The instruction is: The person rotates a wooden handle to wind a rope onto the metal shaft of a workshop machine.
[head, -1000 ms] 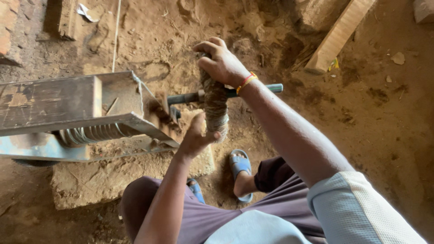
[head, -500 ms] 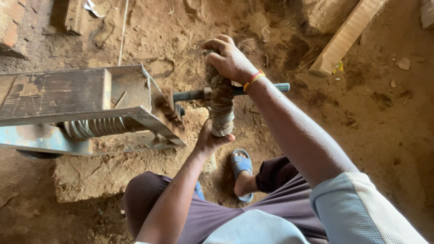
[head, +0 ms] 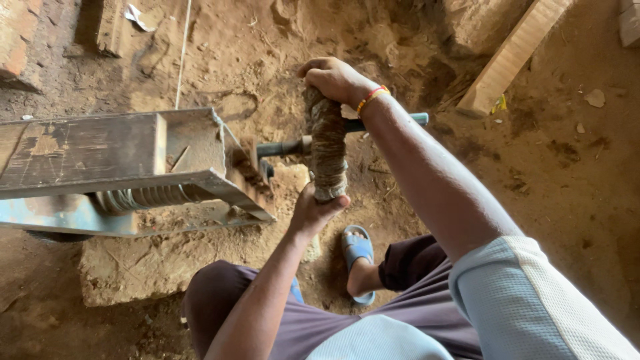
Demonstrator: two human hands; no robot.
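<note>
Now | both hands point(head: 337, 80) point(head: 312, 212) grip rope-wrapped handle point(head: 328, 155) | yellow wrapper scrap point(head: 494, 101) by plank point(head: 513, 55)

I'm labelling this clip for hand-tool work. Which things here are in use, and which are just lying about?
In use: right hand, left hand, wrapped handle, metal rod, metal frame.
Lying about: wooden plank, paper scrap, brick.

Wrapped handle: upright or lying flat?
Roughly upright. The wrapped handle runs top to bottom, right hand gripping its top, left hand its bottom; the rod crosses it.
</note>
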